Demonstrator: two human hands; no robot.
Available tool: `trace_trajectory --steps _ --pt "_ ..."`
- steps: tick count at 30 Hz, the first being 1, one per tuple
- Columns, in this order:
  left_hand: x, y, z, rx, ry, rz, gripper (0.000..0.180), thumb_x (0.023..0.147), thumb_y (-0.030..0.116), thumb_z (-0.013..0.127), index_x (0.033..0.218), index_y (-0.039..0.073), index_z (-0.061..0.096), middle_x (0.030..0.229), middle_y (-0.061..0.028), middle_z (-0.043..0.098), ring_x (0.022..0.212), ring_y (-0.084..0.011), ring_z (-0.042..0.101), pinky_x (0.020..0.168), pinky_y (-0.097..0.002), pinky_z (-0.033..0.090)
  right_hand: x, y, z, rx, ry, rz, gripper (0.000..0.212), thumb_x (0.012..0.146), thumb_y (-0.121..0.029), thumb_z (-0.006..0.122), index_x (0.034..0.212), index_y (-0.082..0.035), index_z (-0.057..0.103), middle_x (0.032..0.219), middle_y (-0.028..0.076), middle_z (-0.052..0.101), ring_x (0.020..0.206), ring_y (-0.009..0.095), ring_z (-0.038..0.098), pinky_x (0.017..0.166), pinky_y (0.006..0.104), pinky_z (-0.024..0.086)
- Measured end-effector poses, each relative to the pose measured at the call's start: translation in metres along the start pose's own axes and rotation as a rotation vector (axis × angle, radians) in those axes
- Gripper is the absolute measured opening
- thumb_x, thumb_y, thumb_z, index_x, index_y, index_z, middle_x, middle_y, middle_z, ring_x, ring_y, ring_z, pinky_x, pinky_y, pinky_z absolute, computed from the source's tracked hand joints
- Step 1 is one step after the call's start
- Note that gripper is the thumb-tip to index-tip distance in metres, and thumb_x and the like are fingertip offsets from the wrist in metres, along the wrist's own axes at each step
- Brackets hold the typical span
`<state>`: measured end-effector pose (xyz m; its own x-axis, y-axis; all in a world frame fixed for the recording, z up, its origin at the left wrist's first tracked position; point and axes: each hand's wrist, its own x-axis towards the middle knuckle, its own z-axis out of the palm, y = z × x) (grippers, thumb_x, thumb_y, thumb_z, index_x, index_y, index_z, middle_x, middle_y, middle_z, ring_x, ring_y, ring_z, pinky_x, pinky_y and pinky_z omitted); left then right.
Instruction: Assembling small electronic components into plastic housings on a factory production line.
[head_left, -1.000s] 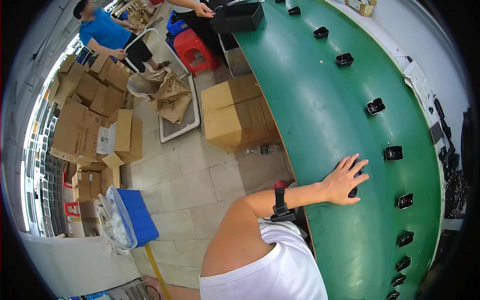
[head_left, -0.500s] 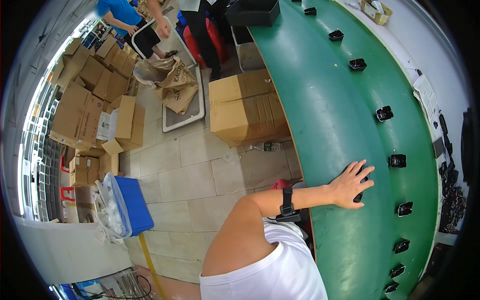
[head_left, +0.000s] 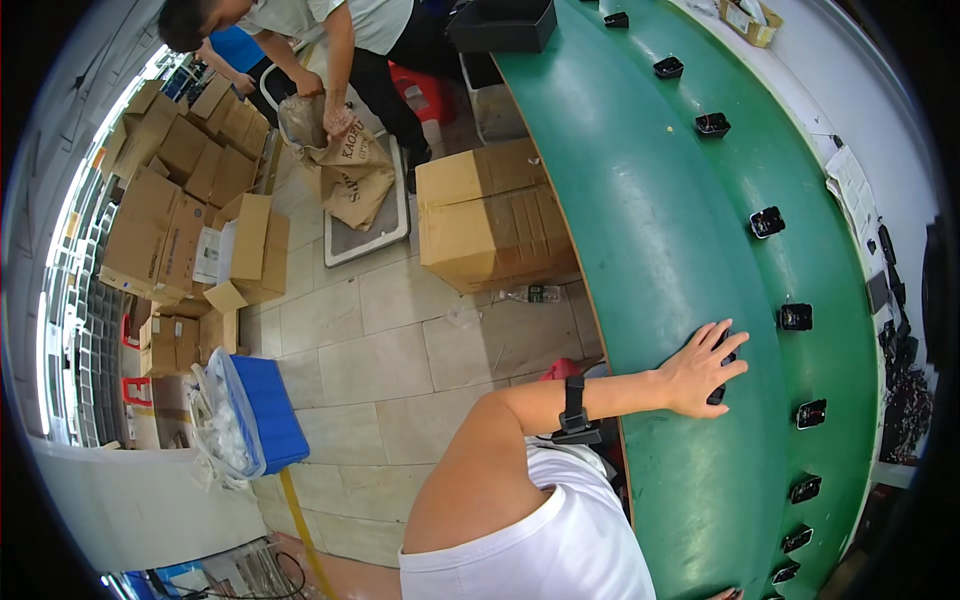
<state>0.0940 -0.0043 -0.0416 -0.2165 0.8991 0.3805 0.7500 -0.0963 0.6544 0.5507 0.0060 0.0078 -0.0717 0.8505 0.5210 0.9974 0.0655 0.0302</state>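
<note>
My left hand [head_left: 703, 372] reaches across to the green work surface [head_left: 680, 470], palm down. Its spread fingers and thumb straddle a small black part [head_left: 718, 393], mostly hidden under the hand, so its kind does not show. A black strap with a small device [head_left: 575, 425] circles my left wrist. Only a sliver of my right hand [head_left: 727, 594] shows at the lower edge, with something dark beside the fingertips; its grip is out of sight. The nearest small black open case [head_left: 796, 317] stands to the right of my left hand.
Several similar cases line the green surface. A black bin [head_left: 505, 25] stands at its far end. Left of it are a large carton [head_left: 495, 215], a plastic bottle [head_left: 531, 294], a blue crate [head_left: 268, 410] and stacked cartons [head_left: 150, 230]. A co-worker bends over a brown sack [head_left: 355, 180].
A sliver of my right hand has come in at the lower edge. The co-worker has bent down, hands on the sack. Several cases have shifted slightly farther away. My left hand is still.
</note>
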Motion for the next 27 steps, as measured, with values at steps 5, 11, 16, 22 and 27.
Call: trace_trajectory --steps 5,11,16,22,27 --pt "-0.001 -0.001 0.001 0.001 0.004 -0.003 0.064 0.07 0.039 0.072 0.121 0.006 0.054 0.145 -0.0253 0.028 0.136 -0.0489 0.02 0.112 -0.0577 0.018 0.006 -0.023 0.008 0.308 -0.063 0.015 0.028 0.089 -0.022 0.069 0.101 0.003 0.064 0.089 0.017 0.065 0.076 0.027 0.063 0.071 0.0351 0.053" --pt "-0.001 -0.001 0.001 0.003 0.003 -0.001 0.063 0.07 0.039 0.072 0.12 0.006 0.054 0.144 -0.0251 0.029 0.136 -0.0489 0.02 0.111 -0.0579 0.018 0.005 -0.038 0.02 0.481 -0.085 0.01 0.025 0.086 -0.012 0.071 0.103 0.003 0.064 0.093 0.016 0.065 0.078 0.024 0.064 0.071 0.034 0.055" --pt "-0.001 -0.001 0.002 0.006 0.012 0.002 0.062 0.069 0.039 0.072 0.12 0.007 0.054 0.144 -0.0249 0.029 0.135 -0.0489 0.021 0.111 -0.058 0.018 0.004 -0.046 0.02 0.511 -0.089 0.036 0.025 0.086 -0.013 0.071 0.104 0.003 0.064 0.093 0.016 0.065 0.078 0.024 0.064 0.071 0.0333 0.055" --pt "0.0 -0.001 0.001 0.003 0.012 0.001 0.062 0.069 0.038 0.073 0.119 0.006 0.054 0.144 -0.0247 0.029 0.135 -0.049 0.021 0.111 -0.0581 0.019 0.008 -0.065 0.013 0.543 -0.093 0.033 0.027 0.085 -0.015 0.072 0.103 0.003 0.064 0.091 0.017 0.066 0.077 0.024 0.064 0.07 0.0339 0.055" --pt "0.0 -0.001 0.001 -0.001 0.016 0.003 0.062 0.069 0.037 0.073 0.119 0.006 0.054 0.143 -0.0246 0.03 0.135 -0.049 0.021 0.111 -0.0581 0.019 0.009 -0.071 0.015 0.596 -0.134 0.057 0.029 0.085 -0.016 0.072 0.104 0.005 0.064 0.092 0.018 0.067 0.078 0.024 0.065 0.07 0.0338 0.055"
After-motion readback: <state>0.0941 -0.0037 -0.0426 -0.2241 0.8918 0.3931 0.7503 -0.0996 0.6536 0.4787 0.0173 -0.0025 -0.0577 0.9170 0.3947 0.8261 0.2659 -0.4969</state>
